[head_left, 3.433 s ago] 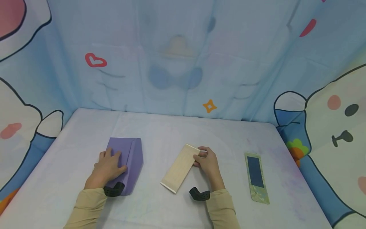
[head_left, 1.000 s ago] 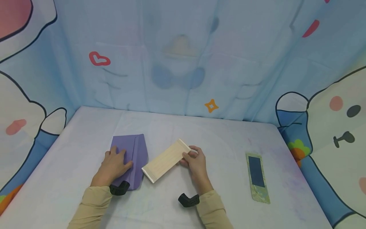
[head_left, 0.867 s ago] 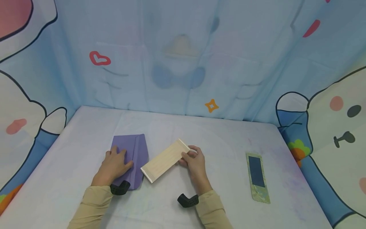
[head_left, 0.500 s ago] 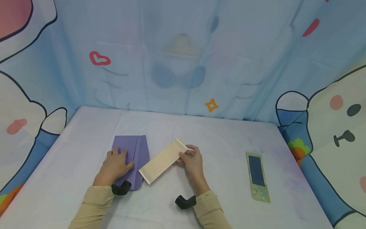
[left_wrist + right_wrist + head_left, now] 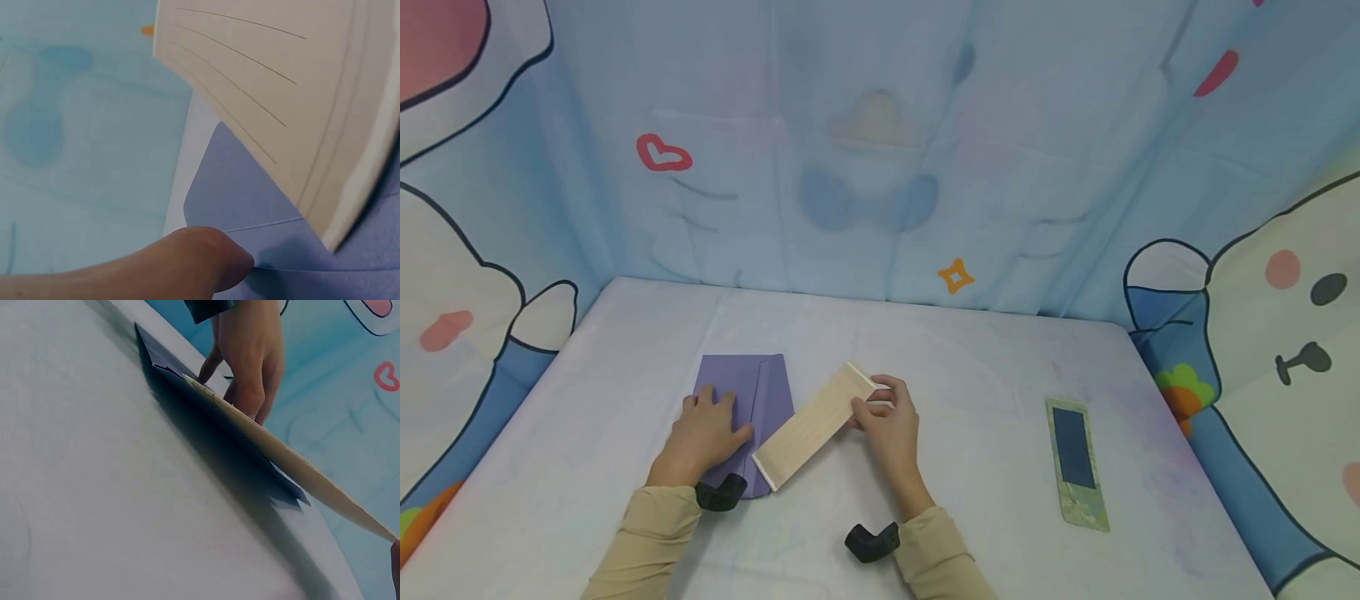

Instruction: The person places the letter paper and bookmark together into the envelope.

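Observation:
A purple envelope (image 5: 737, 375) lies on the white table, its flap opened toward the right. My left hand (image 5: 700, 437) rests on it with fingers spread; in the left wrist view the thumb (image 5: 212, 253) lies at the pocket's edge. My right hand (image 5: 891, 433) pinches a folded sheet of tan lined paper (image 5: 816, 425) by its far right end. The paper's lower left end overlaps the envelope's flap in the head view. Thin printed lines show on the paper (image 5: 262, 75) in the left wrist view. It slants up from the envelope (image 5: 206, 419) in the right wrist view.
A narrow green patterned card (image 5: 1082, 508) with a dark blue panel lies at the right of the table (image 5: 970, 367). Black camera mounts sit at both wrists. A blue cartoon curtain (image 5: 730, 217) hangs behind the table and along its sides.
The right hand has moved left with the folded paper, turning it and bringing its lower end over the envelope's flap. The left hand stays on the envelope.

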Motion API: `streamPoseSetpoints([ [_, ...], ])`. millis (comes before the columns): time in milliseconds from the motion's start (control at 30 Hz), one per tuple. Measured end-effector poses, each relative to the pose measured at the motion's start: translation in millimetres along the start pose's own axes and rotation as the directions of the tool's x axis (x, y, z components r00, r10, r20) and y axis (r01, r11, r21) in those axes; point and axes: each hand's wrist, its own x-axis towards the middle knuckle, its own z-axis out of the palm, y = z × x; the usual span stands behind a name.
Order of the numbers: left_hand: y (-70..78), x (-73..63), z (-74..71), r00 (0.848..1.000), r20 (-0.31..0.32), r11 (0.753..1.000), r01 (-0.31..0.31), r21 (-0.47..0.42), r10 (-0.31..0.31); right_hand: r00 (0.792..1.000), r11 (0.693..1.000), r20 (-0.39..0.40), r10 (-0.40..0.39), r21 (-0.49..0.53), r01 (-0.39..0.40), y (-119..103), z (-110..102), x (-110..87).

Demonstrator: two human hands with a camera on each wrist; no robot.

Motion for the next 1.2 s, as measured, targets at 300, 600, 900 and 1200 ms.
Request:
streamPoseSetpoints([
  [300,1.9,3.5,3.0,0.999,-0.037,1.000,-0.001,0.003,0.001,0.990,0.989,-0.021,-0.136,-0.052,0.135,4.6,15.2,-8.1],
  [600,6.4,3.2,0.0,1.000,-0.020,1.000,-0.004,0.011,0.004,0.986,0.983,-0.007,-0.168,-0.079,0.167,3.0,21.4,-12.7],
  [900,6.8,0.5,1.3,1.000,-0.018,1.000,-0.001,0.013,0.001,0.994,0.989,0.033,-0.104,-0.102,0.106,1.3,25.0,-15.5],
  [1200,7.2,0.7,2.6,1.000,-0.008,1.000,0.000,0.010,0.000,0.991,0.992,0.117,-0.069,-0.095,0.080,-26.3,29.7,-35.6],
])
